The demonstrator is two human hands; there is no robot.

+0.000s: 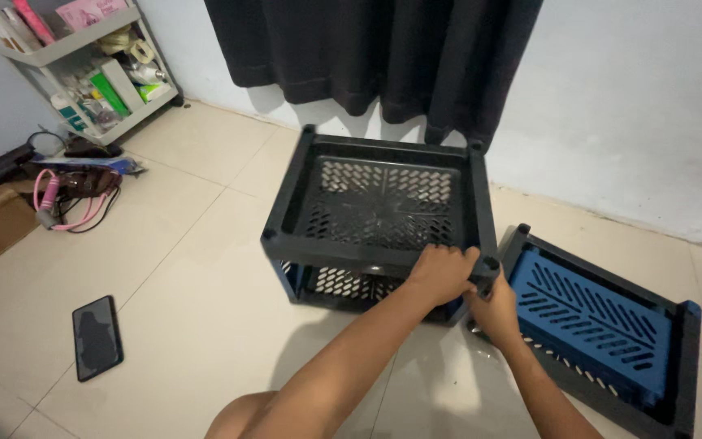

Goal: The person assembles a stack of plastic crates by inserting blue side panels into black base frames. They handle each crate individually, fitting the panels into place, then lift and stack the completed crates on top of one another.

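A black plastic rack (379, 203) with perforated shelves stands on the tiled floor in front of me. My left hand (443, 274) grips the top shelf's rim at its near right corner. Just below that corner my right hand (496, 312) is closed around the corner post, which it mostly hides. A separate black tray with a blue slotted panel (591, 313) lies flat on the floor to the right, close to my right hand.
A dark phone (97, 337) lies on the floor at the left. Farther left are a pink cord and a hair dryer (75, 191), and a white shelf unit (91, 69) with bottles stands in the corner. A dark curtain (367, 49) hangs behind the rack.
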